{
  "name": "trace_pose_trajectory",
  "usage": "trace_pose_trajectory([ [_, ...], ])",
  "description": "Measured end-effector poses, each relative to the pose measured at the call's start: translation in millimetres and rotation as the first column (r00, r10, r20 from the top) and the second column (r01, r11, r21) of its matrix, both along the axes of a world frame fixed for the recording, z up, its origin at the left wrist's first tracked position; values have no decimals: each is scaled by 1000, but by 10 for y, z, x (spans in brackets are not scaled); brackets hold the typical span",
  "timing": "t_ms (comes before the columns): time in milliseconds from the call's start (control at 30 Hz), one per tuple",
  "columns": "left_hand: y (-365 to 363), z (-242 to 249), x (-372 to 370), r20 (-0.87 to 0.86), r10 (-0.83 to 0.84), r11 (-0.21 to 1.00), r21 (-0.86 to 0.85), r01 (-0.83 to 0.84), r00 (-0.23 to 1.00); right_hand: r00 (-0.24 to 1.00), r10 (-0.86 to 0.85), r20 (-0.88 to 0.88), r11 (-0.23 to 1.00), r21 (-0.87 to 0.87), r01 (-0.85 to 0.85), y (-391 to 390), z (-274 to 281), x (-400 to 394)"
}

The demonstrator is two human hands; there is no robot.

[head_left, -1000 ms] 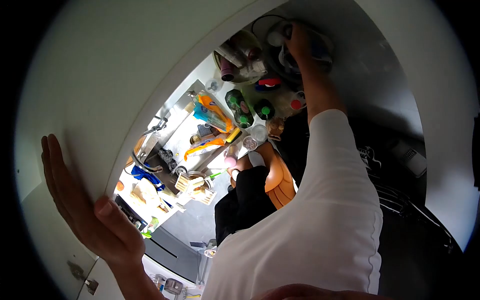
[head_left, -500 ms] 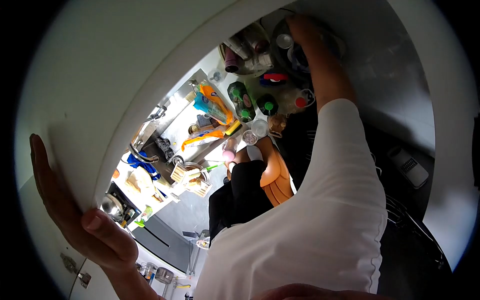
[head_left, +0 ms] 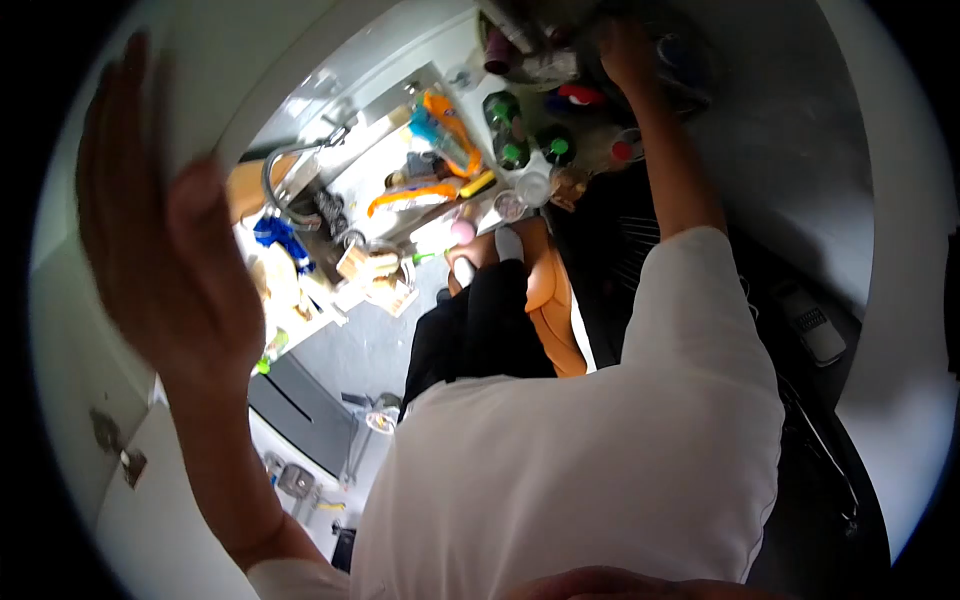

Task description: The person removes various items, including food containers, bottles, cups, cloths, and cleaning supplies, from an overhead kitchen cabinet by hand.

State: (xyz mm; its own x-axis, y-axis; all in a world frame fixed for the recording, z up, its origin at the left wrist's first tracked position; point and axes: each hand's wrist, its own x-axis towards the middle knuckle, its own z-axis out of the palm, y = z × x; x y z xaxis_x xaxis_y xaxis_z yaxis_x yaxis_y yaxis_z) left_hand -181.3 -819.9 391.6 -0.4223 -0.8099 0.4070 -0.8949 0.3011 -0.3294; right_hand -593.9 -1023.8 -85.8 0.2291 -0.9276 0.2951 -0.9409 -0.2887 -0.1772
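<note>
My left hand (head_left: 165,235) is raised at the left with its fingers stretched out and its thumb apart. It lies flat along a white cabinet door (head_left: 215,60) with a metal hinge, and nothing is in it. My right hand (head_left: 630,60) reaches up into a dim space at the top, beside a dark round container (head_left: 690,65). Its fingers are too dark and blurred to make out. Left of it stands a round basket holding a purple cup (head_left: 497,50) and clear glasses. Just below lies a red-and-blue item (head_left: 580,96).
Green-capped bottles (head_left: 508,130) and a red-capped bottle (head_left: 622,150) stand below my right hand. Clear cups (head_left: 532,188) are near them. Bright packages (head_left: 440,125) lie by the sink and faucet (head_left: 275,185). A beige calculator-like device (head_left: 812,325) rests at the right.
My left hand has moved up along the door. My right hand has shifted slightly right and away from the container's far rim. The whole view has tilted and shifted.
</note>
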Motion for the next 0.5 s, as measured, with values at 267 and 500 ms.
trace_pose_trajectory([
  [267, 190, 166, -397, 42, 338, 932, 123, -340, 940, 938, -17, 346, 953, 289, -89, 2326, 1177, 974],
  [500, 241, 250, -289, -190, 211, 958, 236, -164, 959, 738, 191, 647, 719, 419, -554, 3685, 1604, 1737],
])
